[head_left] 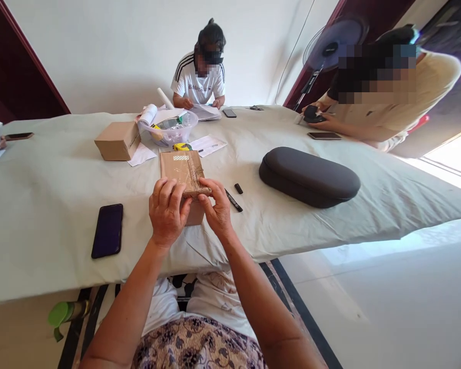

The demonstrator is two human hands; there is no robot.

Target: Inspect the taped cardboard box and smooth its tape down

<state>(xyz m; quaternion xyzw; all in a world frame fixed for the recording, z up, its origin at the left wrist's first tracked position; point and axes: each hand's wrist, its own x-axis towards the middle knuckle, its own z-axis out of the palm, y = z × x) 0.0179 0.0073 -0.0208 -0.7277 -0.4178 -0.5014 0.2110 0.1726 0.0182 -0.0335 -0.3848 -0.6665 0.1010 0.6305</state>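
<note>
A brown cardboard box (179, 173) stands on the table right in front of me, with a printed label and clear tape on its top. My left hand (165, 211) grips the near left edge, fingers curled over the top and thumb at the front. At the near right corner, my right hand (216, 209) holds the box between thumb and fingers. Just right of that hand lie a black marker pen (234, 201) and its separate cap (238, 188). Behind the box sits a yellow tape measure (182, 147). The box's underside is hidden.
A dark phone (107, 230) lies left, a long black case (309, 177) right. Farther back are another cardboard box (117, 141), a filled plastic basin (193, 123) and papers (211, 144). Two people sit across and at right. A green-lidded bottle (61, 312) is on the floor.
</note>
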